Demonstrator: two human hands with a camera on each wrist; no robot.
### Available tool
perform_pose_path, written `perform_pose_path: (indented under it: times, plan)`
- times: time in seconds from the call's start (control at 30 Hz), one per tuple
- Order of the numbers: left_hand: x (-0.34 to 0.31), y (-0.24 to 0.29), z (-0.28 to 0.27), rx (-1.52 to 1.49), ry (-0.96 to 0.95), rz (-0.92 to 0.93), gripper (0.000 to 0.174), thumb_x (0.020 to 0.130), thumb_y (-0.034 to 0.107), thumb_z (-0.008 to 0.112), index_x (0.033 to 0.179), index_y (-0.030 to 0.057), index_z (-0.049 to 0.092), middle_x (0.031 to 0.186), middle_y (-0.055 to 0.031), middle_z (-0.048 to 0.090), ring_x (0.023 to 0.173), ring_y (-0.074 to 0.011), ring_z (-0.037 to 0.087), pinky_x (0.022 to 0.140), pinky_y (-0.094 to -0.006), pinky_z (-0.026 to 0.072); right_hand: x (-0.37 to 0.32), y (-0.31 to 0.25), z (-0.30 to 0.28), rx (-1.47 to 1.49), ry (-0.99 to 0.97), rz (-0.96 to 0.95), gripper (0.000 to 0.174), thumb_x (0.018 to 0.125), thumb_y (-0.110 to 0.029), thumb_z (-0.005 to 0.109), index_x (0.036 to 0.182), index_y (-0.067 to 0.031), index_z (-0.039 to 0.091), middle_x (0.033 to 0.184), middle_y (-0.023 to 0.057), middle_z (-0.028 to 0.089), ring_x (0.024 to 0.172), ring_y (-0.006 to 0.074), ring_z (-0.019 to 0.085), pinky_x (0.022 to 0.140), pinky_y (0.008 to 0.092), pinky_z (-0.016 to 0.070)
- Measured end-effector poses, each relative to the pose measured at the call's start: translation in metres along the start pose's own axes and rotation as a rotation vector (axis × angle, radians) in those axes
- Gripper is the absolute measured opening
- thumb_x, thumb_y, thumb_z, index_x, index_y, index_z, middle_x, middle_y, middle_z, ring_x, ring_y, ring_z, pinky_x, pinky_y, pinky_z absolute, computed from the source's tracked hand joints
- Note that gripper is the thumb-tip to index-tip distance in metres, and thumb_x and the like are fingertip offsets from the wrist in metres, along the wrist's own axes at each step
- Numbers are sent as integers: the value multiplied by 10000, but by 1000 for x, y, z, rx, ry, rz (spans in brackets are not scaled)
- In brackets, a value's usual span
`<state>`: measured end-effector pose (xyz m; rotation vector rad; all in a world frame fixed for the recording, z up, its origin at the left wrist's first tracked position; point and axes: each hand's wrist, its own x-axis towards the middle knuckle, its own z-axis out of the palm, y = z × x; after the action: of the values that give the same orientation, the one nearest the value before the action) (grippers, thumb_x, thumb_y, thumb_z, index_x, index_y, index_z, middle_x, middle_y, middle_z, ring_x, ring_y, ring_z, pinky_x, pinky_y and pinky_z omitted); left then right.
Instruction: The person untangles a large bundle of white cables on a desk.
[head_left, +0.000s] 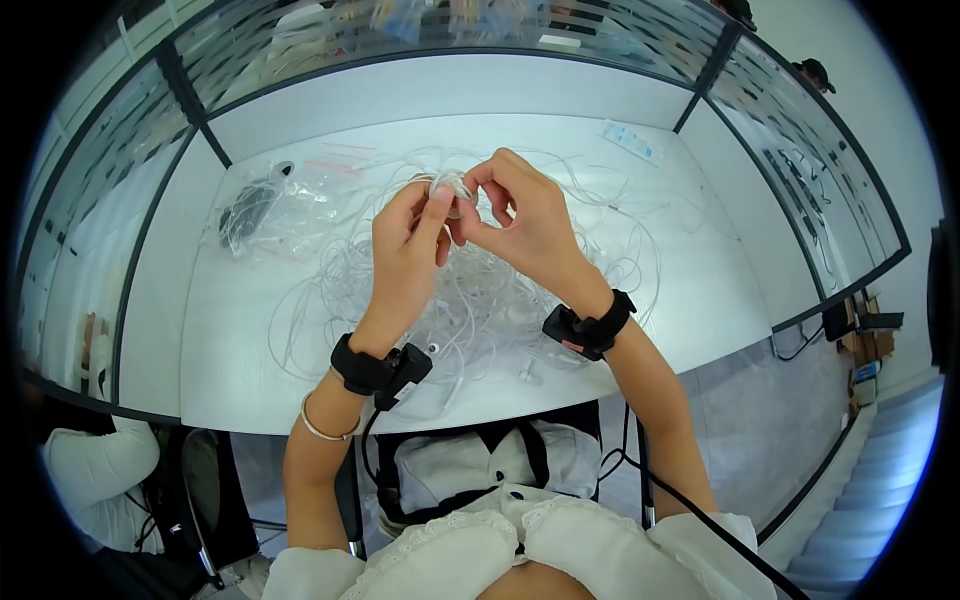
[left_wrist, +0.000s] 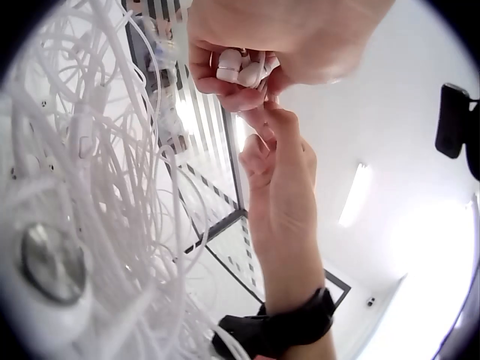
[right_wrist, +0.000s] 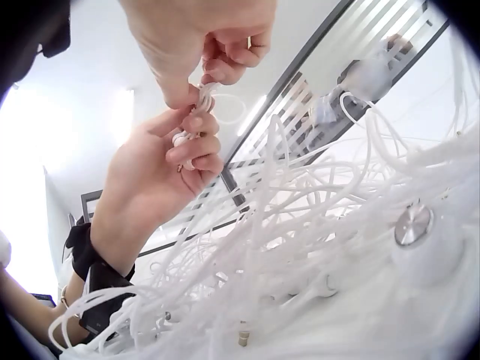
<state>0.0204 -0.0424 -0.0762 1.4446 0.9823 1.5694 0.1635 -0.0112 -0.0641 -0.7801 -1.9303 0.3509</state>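
My left hand (head_left: pixel 405 235) grips a small bundle of white wired earphones (head_left: pixel 452 188), raised over the table. White earbuds (left_wrist: pixel 238 69) poke out between its curled fingers in the left wrist view. Close against it, my right hand (head_left: pixel 528 215) pinches the looped cable (right_wrist: pixel 205 96) with thumb and forefinger. A thin loop sticks out beside the fingertips in the right wrist view. Beneath both hands spreads a large tangle of white earphone cables (head_left: pixel 480 290), with loose earbuds (right_wrist: pixel 326 285) among it.
A clear plastic bag (head_left: pixel 300 205) with dark cable lies at the table's left. A blue-and-white packet (head_left: pixel 632 140) is at the back right. Low white panels with a glazed top (head_left: pixel 460 90) enclose the table's back and sides. Black cables run from both wrist cameras.
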Motion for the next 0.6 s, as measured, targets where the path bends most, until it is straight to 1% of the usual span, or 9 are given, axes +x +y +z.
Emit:
perform_pose_path:
  times: [0.13, 0.23, 0.33, 0.43, 0.53, 0.57, 0.6]
  plan:
    - [5, -3, -6, -149, -46, -63, 297, 961, 254, 493, 777, 34, 569, 663, -13, 545, 521, -74, 471, 437, -208, 318, -4, 2, 1, 55, -6, -35, 151, 751, -81, 677, 835, -69, 552, 755, 7, 481, 531, 114, 478, 479, 242, 405]
    - [7, -10, -9, -281, -48, -148, 275, 953, 249, 499, 792, 36, 566, 667, -19, 552, 513, -75, 459, 432, -210, 299, -5, 6, 6, 32, -1, -92, 154, 754, -69, 676, 835, -63, 545, 791, 6, 480, 541, 108, 506, 472, 241, 427]
    - [5, -8, -6, -254, 18, -221, 256, 956, 281, 494, 891, 53, 589, 693, 21, 538, 512, -47, 406, 484, -198, 274, -5, 7, 8, 5, -5, -123, 162, 756, -64, 675, 841, -65, 537, 812, 6, 480, 550, 114, 531, 470, 251, 446]
    - [1, -1, -1, -176, 69, -232, 244, 956, 268, 488, 990, 45, 582, 691, 28, 536, 523, -37, 412, 465, -196, 257, -5, 10, 4, 30, -43, -168, 171, 759, -61, 671, 855, -66, 530, 820, 15, 480, 552, 129, 541, 471, 263, 454]
    - [3, 0, -6, -281, -53, -280, 257, 954, 261, 485, 1063, 43, 567, 718, 35, 542, 557, -24, 428, 455, -192, 248, -6, 12, 2, 4, -47, -230, 190, 761, -75, 677, 866, -65, 519, 834, 31, 481, 543, 160, 541, 471, 279, 464]
    - [5, -4, -6, -302, -21, -324, 245, 949, 265, 484, 1053, 59, 566, 748, 43, 547, 589, -14, 437, 469, -185, 260, -6, 13, 3, -34, -63, -263, 196, 758, -78, 679, 867, -66, 517, 836, 35, 482, 545, 170, 544, 471, 284, 466]
    - [5, -8, -8, -316, -30, -338, 237, 947, 268, 486, 1041, 66, 567, 753, 44, 548, 595, -13, 439, 472, -184, 264, -7, 16, 5, -73, -78, -295, 201, 755, -81, 681, 868, -68, 515, 838, 39, 482, 546, 180, 547, 471, 290, 468]
